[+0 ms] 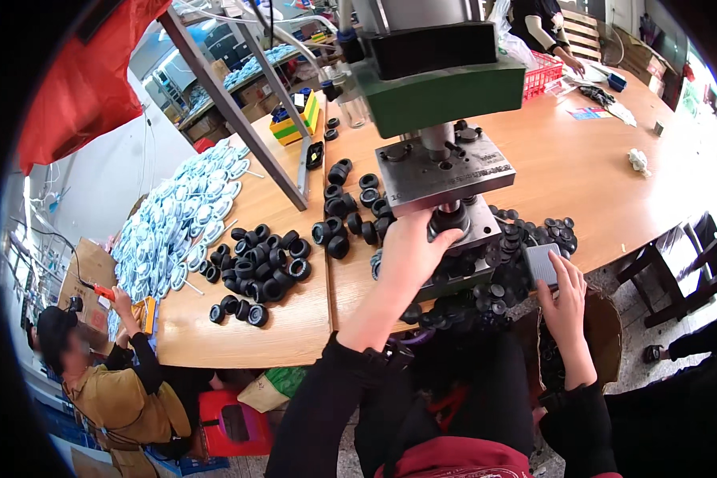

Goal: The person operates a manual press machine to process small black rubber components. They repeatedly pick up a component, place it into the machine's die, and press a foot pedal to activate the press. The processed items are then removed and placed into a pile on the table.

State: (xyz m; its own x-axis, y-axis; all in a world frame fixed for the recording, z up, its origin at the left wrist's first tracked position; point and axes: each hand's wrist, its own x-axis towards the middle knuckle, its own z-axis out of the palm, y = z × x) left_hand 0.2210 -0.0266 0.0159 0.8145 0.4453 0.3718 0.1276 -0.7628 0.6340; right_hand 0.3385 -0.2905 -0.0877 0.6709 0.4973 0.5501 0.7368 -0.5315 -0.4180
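Under the steel plate of a green bench press, my left hand closes around a small black wheel on the lower die. Its thumb shows in front of the wheel; most other fingers are hidden behind the hand. My right hand rests against a grey ribbed box to the right of the press. Those fingers are stretched and apart, with the thumb at the box's near side. Loose black discs lie heaped around the press base, between the die and my right hand.
Black toy tyres lie in piles left of the press. Farther left is a large heap of light-blue plastic parts. A metal post rises from the table. One co-worker sits at the lower left; another is far right.
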